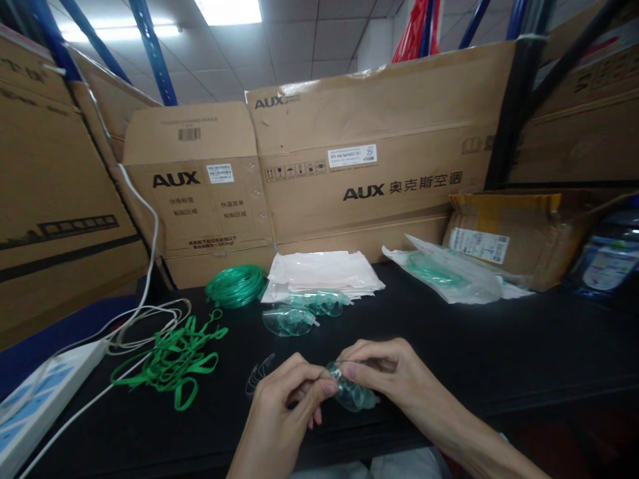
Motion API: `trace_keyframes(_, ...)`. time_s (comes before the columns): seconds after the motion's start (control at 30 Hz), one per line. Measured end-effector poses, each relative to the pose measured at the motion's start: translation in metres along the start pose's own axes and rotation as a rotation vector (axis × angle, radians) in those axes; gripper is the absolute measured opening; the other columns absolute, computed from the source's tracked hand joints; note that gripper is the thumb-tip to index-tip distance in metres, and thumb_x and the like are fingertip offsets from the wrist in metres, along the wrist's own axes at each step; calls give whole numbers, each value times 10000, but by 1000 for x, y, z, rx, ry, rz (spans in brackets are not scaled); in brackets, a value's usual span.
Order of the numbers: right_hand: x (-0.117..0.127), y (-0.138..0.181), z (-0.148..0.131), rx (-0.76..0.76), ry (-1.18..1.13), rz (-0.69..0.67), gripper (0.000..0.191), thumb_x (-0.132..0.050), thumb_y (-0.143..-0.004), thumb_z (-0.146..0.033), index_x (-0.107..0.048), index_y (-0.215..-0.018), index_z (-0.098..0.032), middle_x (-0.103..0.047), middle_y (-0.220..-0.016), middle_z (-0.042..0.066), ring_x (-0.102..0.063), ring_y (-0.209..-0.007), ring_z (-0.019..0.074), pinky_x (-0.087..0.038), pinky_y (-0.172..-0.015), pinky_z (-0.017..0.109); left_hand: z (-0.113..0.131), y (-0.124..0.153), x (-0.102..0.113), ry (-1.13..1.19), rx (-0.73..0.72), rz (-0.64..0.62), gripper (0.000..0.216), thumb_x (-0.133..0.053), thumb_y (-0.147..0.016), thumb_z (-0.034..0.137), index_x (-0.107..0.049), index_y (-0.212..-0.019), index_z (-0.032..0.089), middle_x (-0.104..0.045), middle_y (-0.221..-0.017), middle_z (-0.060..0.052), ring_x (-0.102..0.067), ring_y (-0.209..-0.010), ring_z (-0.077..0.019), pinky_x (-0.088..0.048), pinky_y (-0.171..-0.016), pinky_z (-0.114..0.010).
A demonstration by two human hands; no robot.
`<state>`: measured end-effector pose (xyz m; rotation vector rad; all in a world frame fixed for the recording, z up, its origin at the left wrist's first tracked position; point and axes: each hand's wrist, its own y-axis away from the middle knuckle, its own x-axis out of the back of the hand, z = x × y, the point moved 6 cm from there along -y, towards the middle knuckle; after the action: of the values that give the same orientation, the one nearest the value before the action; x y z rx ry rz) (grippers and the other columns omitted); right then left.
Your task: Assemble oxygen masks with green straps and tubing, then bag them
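Between my hands, near the table's front edge, is a clear green oxygen mask [355, 394]. My left hand [292, 399] is closed, thumb and forefinger pinched at the mask's left edge. With its fingers bent over the upper edge, my right hand [387, 372] grips the mask from the other side. A small pale piece shows between the fingertips; what it is I cannot make out. Several thin, clear curved strips [259, 374] lie left of my left hand. More clear green masks [289, 320] rest just beyond my hands.
Green elastic straps [174, 359] lie tangled at left, beside a white power strip [54, 392] and its cables. Behind are coiled green tubing [235, 286], stacked white pouches [322, 273] and a bagged green item [439, 269]. Cardboard [389, 146] walls the back; a bottle [609, 253] stands right.
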<state>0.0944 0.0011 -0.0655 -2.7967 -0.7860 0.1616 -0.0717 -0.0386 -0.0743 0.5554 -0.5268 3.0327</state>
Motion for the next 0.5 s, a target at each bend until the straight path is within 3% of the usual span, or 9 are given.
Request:
trace_keyframes(0.3,-2,3,-2,-85,-94,-70,231,-814,-831,-385,-824,-840,-155,-755,-949,79,-648,-905,201,-458,-810,308,-2,-1,-7,55,49,-72,343,-671,-920,461,-753,-780,158,-501,-719,9,-520,-518,-81,-388,-494,-191)
trace_keyframes(0.5,-2,3,4,-184,-222,-49,259,-771,-861,-399,-757,-847,-141,-719,-828,52,-633,-792,168,-458,-739,275,1,-2,-10,83,142,-129,423,-661,-898,537,-753,-781,142,-464,-596,33,-440,-451,-64,-281,-457,-194)
